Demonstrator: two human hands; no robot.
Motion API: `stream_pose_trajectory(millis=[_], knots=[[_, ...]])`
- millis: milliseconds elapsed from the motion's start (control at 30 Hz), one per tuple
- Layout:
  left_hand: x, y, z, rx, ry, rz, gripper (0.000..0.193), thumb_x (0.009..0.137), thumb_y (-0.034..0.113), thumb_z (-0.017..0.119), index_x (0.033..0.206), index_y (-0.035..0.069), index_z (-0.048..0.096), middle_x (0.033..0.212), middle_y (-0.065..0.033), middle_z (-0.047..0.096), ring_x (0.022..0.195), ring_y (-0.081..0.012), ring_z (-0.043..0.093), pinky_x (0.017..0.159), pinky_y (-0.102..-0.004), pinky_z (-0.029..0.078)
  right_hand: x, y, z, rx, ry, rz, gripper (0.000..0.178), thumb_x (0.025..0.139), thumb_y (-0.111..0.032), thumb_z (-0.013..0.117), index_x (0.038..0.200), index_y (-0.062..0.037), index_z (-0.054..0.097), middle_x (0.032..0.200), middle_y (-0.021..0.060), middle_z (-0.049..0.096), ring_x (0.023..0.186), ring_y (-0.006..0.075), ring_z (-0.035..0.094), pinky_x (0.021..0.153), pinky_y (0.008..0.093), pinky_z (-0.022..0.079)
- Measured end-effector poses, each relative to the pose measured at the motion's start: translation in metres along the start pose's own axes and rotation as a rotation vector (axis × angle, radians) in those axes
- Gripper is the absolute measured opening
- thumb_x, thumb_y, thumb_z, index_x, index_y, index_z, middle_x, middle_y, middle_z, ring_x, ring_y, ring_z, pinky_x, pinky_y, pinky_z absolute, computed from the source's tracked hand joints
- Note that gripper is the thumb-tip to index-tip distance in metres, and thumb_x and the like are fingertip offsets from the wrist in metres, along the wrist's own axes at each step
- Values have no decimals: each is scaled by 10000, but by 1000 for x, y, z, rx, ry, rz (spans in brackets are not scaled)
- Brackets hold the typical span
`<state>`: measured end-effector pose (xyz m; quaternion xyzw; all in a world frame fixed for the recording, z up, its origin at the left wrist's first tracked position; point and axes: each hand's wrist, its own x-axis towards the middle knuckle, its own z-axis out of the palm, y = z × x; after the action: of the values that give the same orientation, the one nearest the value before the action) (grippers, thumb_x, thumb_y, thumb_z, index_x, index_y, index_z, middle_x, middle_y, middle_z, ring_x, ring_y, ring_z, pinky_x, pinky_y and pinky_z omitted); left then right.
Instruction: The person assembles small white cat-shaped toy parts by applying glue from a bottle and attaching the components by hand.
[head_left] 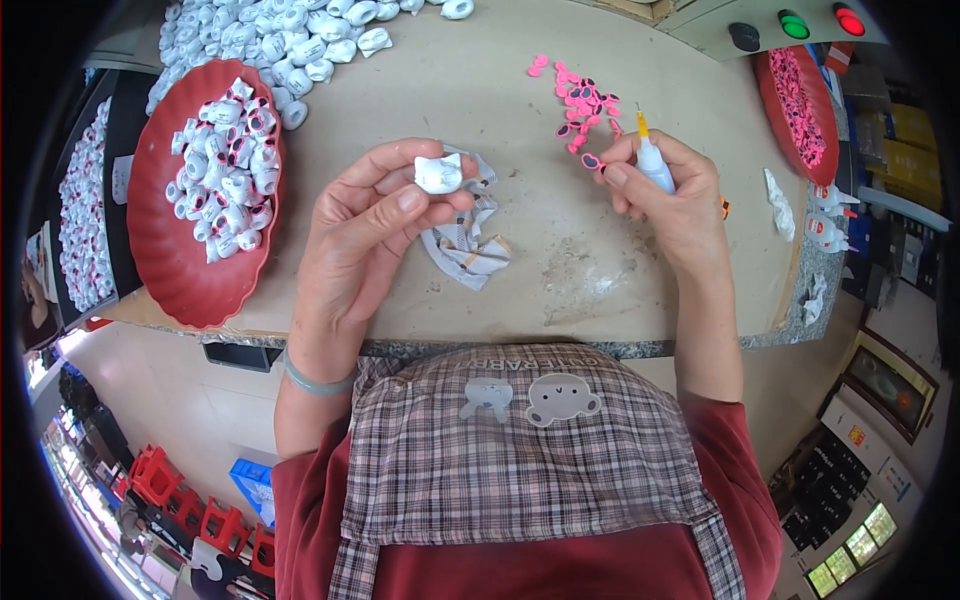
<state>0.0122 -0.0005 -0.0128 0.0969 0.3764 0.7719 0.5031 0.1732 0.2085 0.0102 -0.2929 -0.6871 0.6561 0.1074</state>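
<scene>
My left hand [362,208] is closed on a small white cat-head figure [438,175], pinched between thumb and fingertips above the table. A small glue bottle [652,163] with a yellow tip pointing up and away is gripped in my right hand [675,195]. At that hand's thumb and fingertip is a small pink piece with dark ovals, like tiny sunglasses [592,161]. Just beyond lies a loose pile of similar pink pieces [585,100], some showing their dark ovals. A crumpled checked cloth [470,255] rests beside and partly behind my left hand.
At the left stands a red scalloped tray [150,225] of white figures, several with pink glasses. Many white figures [290,45] are heaped at the far left. A red dish [775,90] of pink pieces sits far right, near glue bottles [826,230] and crumpled tissue [779,205].
</scene>
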Motion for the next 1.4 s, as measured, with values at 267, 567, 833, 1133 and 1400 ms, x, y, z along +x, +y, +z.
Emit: stream_pose_trajectory(millis=[267,567,833,1133,1400], knots=[[2,-11,12,182,-67,-38,330,839,35,615,1155,-40,559,1075,-210,617,895,-215,650,808,-280,533,-6,3,14,196,-112,-81,71,793,-15,661,849,-2,619,740,45,616,566,54,516,485,184,383],[-2,-15,22,385,-20,-17,331,817,37,652,1133,-44,592,1009,-139,654,882,-177,643,799,-278,520,-9,-7,35,72,-221,-116,130,758,-34,721,811,-30,602,757,-12,591,673,47,526,591,207,433],[-6,-14,23,552,-10,-4,299,825,4,637,1123,-8,617,970,-83,663,866,-109,609,748,-223,497,-9,-8,38,-34,-245,-75,130,766,-59,720,809,-40,599,742,-20,587,681,49,528,605,213,438],[-3,-18,23,805,-74,207,272,797,-7,654,1069,-2,644,948,-76,662,814,-111,629,702,-209,514,-11,-5,45,-110,-173,-56,140,768,-53,702,831,-40,577,740,6,616,702,65,571,631,228,466],[-3,-24,27,698,16,179,264,796,-26,657,1059,-20,635,970,-84,659,817,-130,645,697,-219,526,-16,4,58,-241,41,-335,186,736,-50,701,866,-50,567,725,59,645,644,165,652,563,281,502]])
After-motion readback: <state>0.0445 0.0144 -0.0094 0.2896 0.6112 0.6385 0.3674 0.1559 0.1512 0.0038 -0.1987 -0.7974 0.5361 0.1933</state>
